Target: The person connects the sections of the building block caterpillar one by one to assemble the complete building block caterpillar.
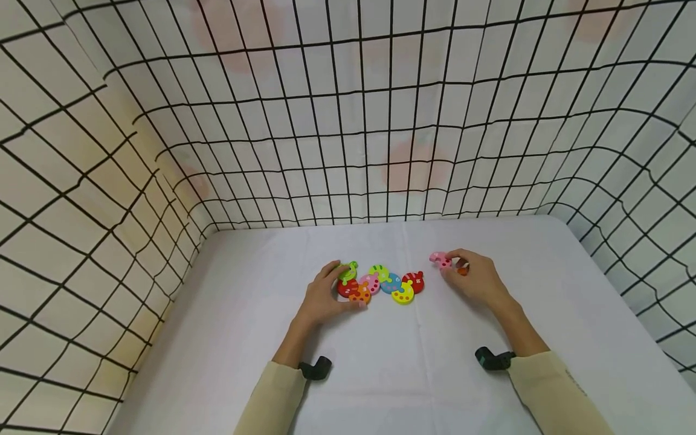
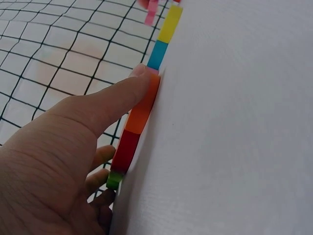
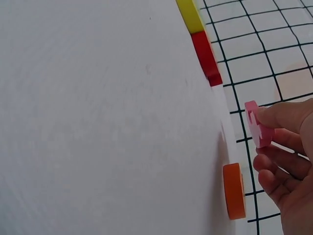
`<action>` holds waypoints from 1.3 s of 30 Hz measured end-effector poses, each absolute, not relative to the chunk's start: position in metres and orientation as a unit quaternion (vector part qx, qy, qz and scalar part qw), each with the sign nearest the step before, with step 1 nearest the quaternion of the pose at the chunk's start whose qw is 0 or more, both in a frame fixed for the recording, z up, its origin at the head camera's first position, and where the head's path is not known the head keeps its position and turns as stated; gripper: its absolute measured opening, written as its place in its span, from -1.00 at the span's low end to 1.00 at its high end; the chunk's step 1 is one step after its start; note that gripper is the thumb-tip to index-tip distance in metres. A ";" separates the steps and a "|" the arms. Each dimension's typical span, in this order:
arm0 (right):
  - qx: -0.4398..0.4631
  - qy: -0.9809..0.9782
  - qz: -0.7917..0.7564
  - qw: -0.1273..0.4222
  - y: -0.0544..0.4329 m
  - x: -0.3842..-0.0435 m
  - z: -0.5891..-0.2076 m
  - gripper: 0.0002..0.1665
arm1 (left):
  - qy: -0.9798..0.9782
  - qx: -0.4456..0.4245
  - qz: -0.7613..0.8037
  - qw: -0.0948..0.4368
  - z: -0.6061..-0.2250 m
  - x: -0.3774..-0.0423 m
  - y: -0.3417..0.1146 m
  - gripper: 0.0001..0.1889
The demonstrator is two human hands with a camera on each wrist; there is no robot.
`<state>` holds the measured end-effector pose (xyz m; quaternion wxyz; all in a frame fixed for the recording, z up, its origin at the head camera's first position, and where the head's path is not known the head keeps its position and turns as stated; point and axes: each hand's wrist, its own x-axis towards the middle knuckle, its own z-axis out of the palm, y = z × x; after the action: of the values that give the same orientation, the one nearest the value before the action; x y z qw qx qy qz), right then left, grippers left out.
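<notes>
A row of flat, colourful numbered puzzle pieces (image 1: 391, 283), fitted together in a wavy line, lies on the white table. My left hand (image 1: 321, 297) grips its left end: the thumb is on the orange piece (image 2: 145, 107), and the fingers curl round the far side by the green piece (image 1: 348, 272) and the red piece (image 2: 125, 151). To the right of the row, my right hand (image 1: 481, 279) pinches a pink puzzle piece (image 3: 259, 128) between thumb and fingers, held above the cloth. A loose orange piece (image 3: 234, 192) stands below that hand, partly hidden by it in the head view.
A red piece (image 1: 414, 282) makes the right end of the row, beside a yellow piece (image 1: 403, 293). White cloth with a black grid (image 1: 348, 121) rises behind the table (image 1: 380, 374) and along both sides. Black wrist cameras (image 1: 316, 368) sit at both cuffs.
</notes>
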<state>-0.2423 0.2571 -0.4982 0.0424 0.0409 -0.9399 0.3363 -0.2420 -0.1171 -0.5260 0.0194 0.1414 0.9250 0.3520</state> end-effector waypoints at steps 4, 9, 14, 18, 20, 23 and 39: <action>0.037 -0.937 0.346 0.043 0.254 -0.242 -0.496 -0.57 | 0.927 0.143 0.347 0.021 -0.526 -0.242 -0.117 0.00; 0.034 -0.929 0.367 0.036 0.247 -0.240 -0.496 -0.58 | 0.928 0.145 0.343 0.022 -0.526 -0.242 -0.117 0.01; 0.037 -0.926 0.375 0.023 0.238 -0.238 -0.500 -0.59 | 0.930 0.147 0.337 0.020 -0.527 -0.243 -0.118 0.01; 0.041 -0.928 0.371 0.021 0.232 -0.238 -0.504 -0.59 | 0.930 0.150 0.336 0.018 -0.527 -0.243 -0.118 0.01; 0.041 -0.928 0.370 0.021 0.230 -0.238 -0.505 -0.59 | 0.929 0.151 0.336 0.017 -0.527 -0.243 -0.118 0.00; 0.049 -0.927 0.370 0.021 0.227 -0.237 -0.506 -0.57 | 0.929 0.153 0.336 0.016 -0.527 -0.242 -0.118 0.00; 0.076 -0.934 0.349 0.019 0.226 -0.234 -0.511 -0.52 | 0.935 0.152 0.320 0.017 -0.532 -0.245 -0.119 0.00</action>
<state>-0.2336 0.2262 -0.5109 0.0192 0.0757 -0.9338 0.3492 -0.2447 -0.1188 -0.5322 0.0165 0.1518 0.9351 0.3197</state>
